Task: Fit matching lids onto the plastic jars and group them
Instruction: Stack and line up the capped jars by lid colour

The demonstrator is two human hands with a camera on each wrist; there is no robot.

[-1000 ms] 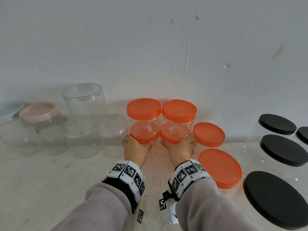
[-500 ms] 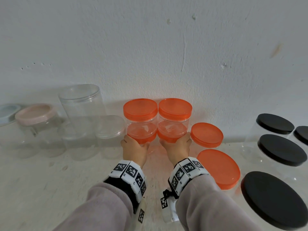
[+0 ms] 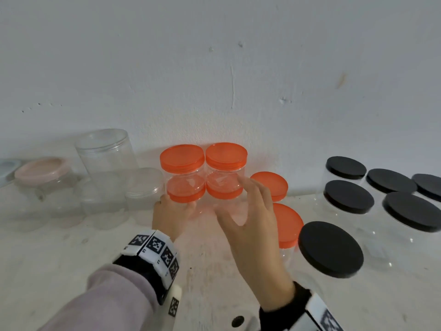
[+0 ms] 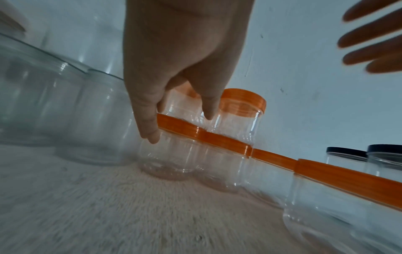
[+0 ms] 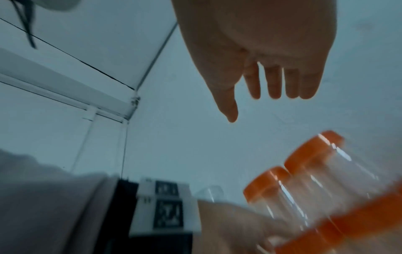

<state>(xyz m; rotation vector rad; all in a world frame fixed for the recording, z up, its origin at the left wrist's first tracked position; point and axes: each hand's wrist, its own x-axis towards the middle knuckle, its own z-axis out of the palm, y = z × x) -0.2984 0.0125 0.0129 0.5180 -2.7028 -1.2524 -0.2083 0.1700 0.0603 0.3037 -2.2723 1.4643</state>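
Two stacks of clear jars with orange lids stand side by side against the wall. My left hand (image 3: 175,206) grips the lower jar (image 4: 172,154) of the left stack just under its orange lid (image 3: 186,195), thumb on one side and fingers on the other. A second orange-lidded jar (image 3: 182,158) sits on top of it. The right stack (image 3: 226,155) stands free. My right hand (image 3: 238,204) hovers in front of it with fingers spread, holding nothing. In the right wrist view the right hand (image 5: 254,108) is in the air above the jars.
Two more orange-lidded jars (image 3: 269,185) (image 3: 286,223) stand right of the stacks. Several black-lidded jars (image 3: 330,248) fill the right side. Clear-lidded jars (image 3: 105,149) and a pink-lidded one (image 3: 40,169) stand at the left. Bare white table (image 3: 59,259) lies in front.
My right hand has let go of the right stack's lower jar and lifted up and back, fingers spread. The left hand keeps its hold on the left stack.
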